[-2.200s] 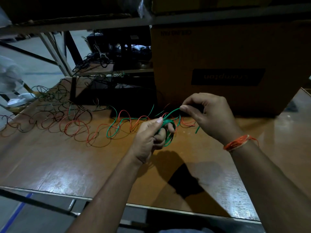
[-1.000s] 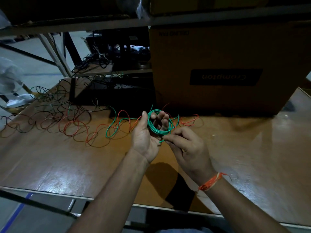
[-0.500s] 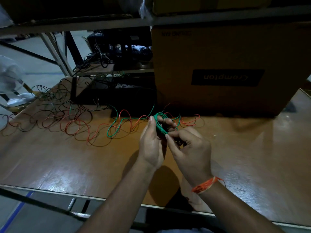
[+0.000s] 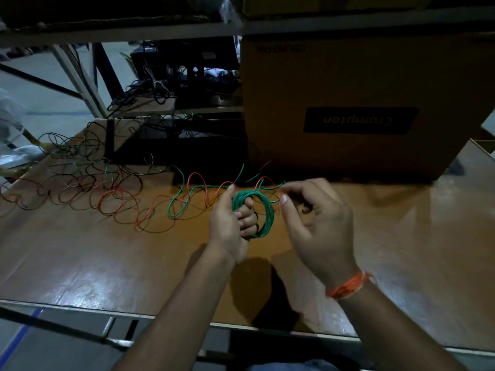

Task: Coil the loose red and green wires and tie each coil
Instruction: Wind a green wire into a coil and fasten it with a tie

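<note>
Now I am clamping the green coil [image 4: 253, 214] in my left hand [image 4: 230, 223], ring upright over the desk [image 4: 107, 250], while my right hand [image 4: 313, 218], just right of that grip, is pinching its free tail.

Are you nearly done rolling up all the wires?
Not nearly. No tied coil shows yet. In hand: the left hand holds a green coil, and the right hand pinches wire beside it. Left: the loose red and green wires lying tangled on the table.
</note>
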Action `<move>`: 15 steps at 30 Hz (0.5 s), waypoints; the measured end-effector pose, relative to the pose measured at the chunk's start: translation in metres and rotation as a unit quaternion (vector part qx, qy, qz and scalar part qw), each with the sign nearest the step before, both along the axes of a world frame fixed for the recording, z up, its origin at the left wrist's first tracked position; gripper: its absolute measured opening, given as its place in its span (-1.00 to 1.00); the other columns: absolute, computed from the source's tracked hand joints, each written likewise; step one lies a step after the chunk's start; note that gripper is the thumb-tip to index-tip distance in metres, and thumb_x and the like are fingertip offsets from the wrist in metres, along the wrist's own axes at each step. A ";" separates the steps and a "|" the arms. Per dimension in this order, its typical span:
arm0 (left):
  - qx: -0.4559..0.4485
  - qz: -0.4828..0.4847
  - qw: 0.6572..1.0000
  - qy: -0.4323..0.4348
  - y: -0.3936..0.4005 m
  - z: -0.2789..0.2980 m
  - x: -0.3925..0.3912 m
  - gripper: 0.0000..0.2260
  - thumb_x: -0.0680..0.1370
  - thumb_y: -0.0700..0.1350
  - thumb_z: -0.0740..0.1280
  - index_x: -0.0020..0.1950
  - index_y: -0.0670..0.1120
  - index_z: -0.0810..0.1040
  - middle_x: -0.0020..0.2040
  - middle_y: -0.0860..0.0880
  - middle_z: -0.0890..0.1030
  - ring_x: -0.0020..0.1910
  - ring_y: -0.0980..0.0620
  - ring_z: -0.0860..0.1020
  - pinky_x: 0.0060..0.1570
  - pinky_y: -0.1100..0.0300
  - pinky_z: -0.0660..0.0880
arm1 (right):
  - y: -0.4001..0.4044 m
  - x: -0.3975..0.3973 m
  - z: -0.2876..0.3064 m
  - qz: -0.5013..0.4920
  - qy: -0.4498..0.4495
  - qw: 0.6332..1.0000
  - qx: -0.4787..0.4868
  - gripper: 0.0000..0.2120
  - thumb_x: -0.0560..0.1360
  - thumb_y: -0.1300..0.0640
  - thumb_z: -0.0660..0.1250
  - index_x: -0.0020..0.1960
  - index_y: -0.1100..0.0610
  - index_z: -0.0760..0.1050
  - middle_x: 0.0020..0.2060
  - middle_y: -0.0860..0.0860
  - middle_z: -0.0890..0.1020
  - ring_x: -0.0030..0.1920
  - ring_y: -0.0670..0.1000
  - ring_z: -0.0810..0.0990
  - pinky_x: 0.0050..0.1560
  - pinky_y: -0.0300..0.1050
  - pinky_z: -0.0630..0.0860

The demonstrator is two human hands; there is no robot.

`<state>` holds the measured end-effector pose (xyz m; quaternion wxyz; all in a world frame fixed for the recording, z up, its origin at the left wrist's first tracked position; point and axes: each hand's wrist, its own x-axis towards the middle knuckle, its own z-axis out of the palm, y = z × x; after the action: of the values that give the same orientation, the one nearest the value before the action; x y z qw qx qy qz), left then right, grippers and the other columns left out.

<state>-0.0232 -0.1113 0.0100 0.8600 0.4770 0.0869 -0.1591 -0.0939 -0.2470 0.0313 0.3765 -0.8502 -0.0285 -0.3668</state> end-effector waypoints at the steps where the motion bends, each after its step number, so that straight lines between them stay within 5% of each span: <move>1: 0.009 -0.017 1.000 -0.008 0.003 -0.001 0.000 -0.53 0.72 0.14 0.08 -0.21 -0.15 0.45 -0.54 0.11 0.25 -0.61 0.18 0.16 -0.64 0.32 0.14 | -0.006 0.007 0.002 -0.002 0.031 0.999 0.009 -0.83 0.58 0.12 0.40 0.15 0.09 0.64 -0.01 -0.05 0.61 -0.02 -0.11 0.57 -0.07 -0.23 0.52; 5: 0.111 -0.068 0.990 -0.052 0.012 0.006 -0.001 -0.48 0.70 0.21 0.07 -0.15 -0.21 0.43 -0.50 0.06 0.22 -0.59 0.14 0.13 -0.57 0.27 0.08 | -0.013 0.024 -0.006 0.098 0.204 0.973 0.035 -0.71 0.62 0.01 0.36 0.33 -0.03 0.58 0.13 -0.15 0.65 0.13 -0.20 0.60 -0.05 -0.26 0.60; 11: 0.216 -0.111 0.965 -0.100 0.029 -0.004 0.003 -0.46 0.68 0.27 0.03 0.20 -0.20 0.44 -0.47 0.11 0.23 -0.54 0.16 0.14 -0.56 0.30 0.13 | 0.007 0.022 -0.021 0.143 0.222 0.955 0.134 -0.72 0.59 0.08 0.41 0.29 -0.05 0.63 -0.06 -0.08 0.71 -0.29 -0.09 0.63 -0.33 -0.08 0.61; 15: 0.271 -0.144 0.941 -0.144 0.038 -0.009 0.004 -0.50 0.68 0.27 0.00 0.03 -0.14 0.44 -0.48 0.12 0.24 -0.55 0.16 0.15 -0.55 0.27 0.12 | 0.021 0.017 -0.029 0.172 0.229 0.928 0.238 -0.79 0.65 0.10 0.32 0.21 -0.03 0.67 0.02 -0.09 0.73 -0.15 0.07 0.68 -0.35 -0.04 0.60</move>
<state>-0.0190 -0.0735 0.0015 0.6697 0.7170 -0.0676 -0.1811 -0.0765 -0.2264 0.0020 0.6217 -0.7783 0.0007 -0.0882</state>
